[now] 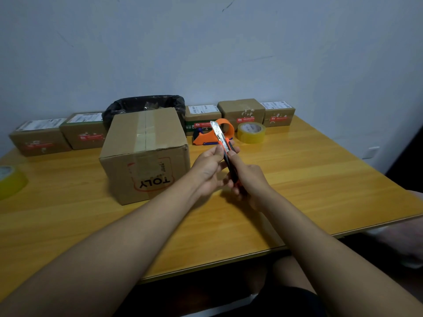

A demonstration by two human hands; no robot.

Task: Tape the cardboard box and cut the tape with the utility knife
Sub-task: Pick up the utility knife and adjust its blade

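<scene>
A closed cardboard box [146,154] with a strip of tape along its top seam and "TOLY" printed upside down on its front stands left of centre on the wooden table [309,179]. Just right of it, both hands hold an orange and black utility knife [225,148] above the table, its blade extended and pointing up and away. My right hand [248,180] grips the handle. My left hand [209,169] pinches the knife near the base of the blade. An orange tape dispenser [207,136] lies behind the knife.
A yellow tape roll [251,132] sits beside the dispenser and another tape roll [10,181] at the table's left edge. Several small parcels [242,113] line the back by the wall, with a black-lined bin [146,104] behind the box. The table's front edge runs diagonally near my knee.
</scene>
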